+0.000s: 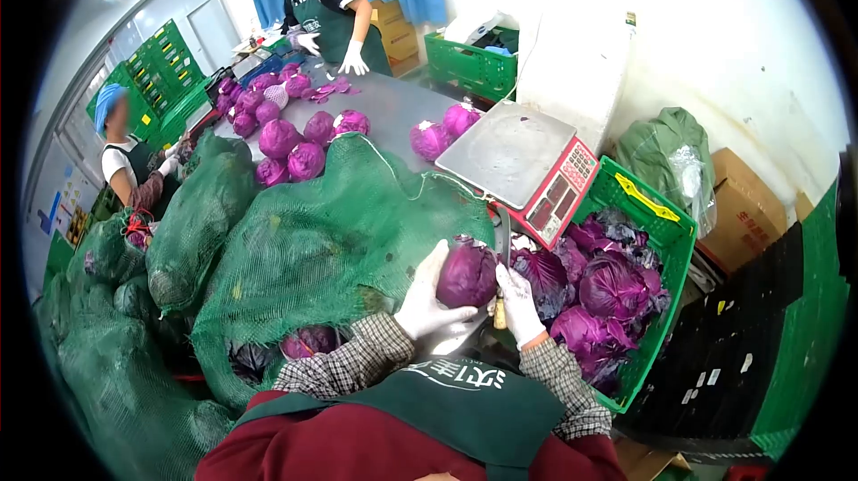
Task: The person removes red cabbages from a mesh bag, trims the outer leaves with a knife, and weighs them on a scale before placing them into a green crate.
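Observation:
A purple cabbage (466, 276) rests in my white-gloved left hand (424, 304), whose fingers and thumb curve around its left side and underside. My right hand (520, 304), also gloved, is closed on a knife (500, 312) with a light wooden handle. The knife's blade points up and away, close against the cabbage's right side; whether it cuts in cannot be told. Just right of the knife is a green crate (657, 320) heaped with purple cabbages and loose leaves (617, 286). A green mesh sack (295, 248) with cabbages inside lies left of my left hand.
A red scale (509, 148) with a metal pan stands ahead on the metal table (386, 105). Peeled cabbages (280, 139) sit further off. More filled sacks (134, 374) are piled at left. One co-worker (331, 16) stands across the table, another (134, 150) at far left.

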Tool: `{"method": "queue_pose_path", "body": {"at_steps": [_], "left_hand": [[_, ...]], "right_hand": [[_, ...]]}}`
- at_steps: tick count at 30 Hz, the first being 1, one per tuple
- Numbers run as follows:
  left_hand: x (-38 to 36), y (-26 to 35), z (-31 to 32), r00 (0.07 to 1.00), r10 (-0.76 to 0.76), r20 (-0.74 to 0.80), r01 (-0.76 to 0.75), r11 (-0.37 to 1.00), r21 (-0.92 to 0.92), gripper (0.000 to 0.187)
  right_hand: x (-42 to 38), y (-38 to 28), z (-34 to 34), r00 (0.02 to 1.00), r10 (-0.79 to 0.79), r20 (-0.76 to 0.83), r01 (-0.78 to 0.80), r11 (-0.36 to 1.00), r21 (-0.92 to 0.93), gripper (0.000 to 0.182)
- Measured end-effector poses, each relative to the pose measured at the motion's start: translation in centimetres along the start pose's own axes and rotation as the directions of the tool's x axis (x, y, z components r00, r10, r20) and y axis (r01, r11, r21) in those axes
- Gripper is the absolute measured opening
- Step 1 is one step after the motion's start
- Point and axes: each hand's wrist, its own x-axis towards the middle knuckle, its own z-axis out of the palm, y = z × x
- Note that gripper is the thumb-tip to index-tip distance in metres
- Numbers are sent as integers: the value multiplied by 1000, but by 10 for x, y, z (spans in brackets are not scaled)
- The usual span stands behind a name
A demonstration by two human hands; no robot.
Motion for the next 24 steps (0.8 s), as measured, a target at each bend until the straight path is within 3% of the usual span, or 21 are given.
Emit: {"method": "queue_pose_path", "body": {"at_steps": [1,2,4,5,6,7,8,10,12,14,16,20,23,24], "left_hand": [[-5,-5,4,999,28,26,-28,1000,-6,117],[-12,-7,4,998,-40,50,43,996,-74,117],[-28,-10,4,992,-121,31,123,991,-59,118],[-32,-12,-2,969,-232,88,244,953,-177,119],[-30,-5,-14,929,-334,159,367,885,-287,120],[-24,-5,-22,938,-307,161,333,928,-166,122],[-12,11,-33,950,-252,183,238,967,91,126],[-8,1,-23,964,-123,237,73,975,210,129],[-10,-8,-3,924,-163,347,169,986,13,127],[-12,-1,7,903,-255,345,314,941,-126,119],[-9,11,4,920,-253,299,274,961,-27,113],[2,21,4,976,-102,194,40,953,301,108],[3,18,11,987,-45,156,-17,926,378,109],[3,19,13,987,-34,157,-32,918,396,109]], "right_hand": [[10,12,-6,999,-32,8,32,997,-71,30],[16,22,-11,998,-59,21,61,989,-137,40],[11,17,-12,992,-87,87,105,968,-228,42],[19,35,-22,956,-256,146,289,911,-295,42],[9,24,-20,971,-157,179,206,932,-298,41],[-1,12,-19,976,-57,211,122,943,-309,41],[-7,2,-16,942,-184,281,296,850,-435,40],[-12,2,-16,942,-188,276,296,854,-428,38],[-18,-2,-17,935,-243,259,342,811,-474,36],[-29,-8,-17,942,-247,228,332,791,-514,35],[-46,-14,-17,956,-193,223,285,799,-529,38],[-51,-15,-13,884,-328,334,468,632,-618,47],[-54,-16,-5,937,-212,279,346,681,-645,45],[-52,-14,-6,927,-236,292,374,655,-657,45]]}}
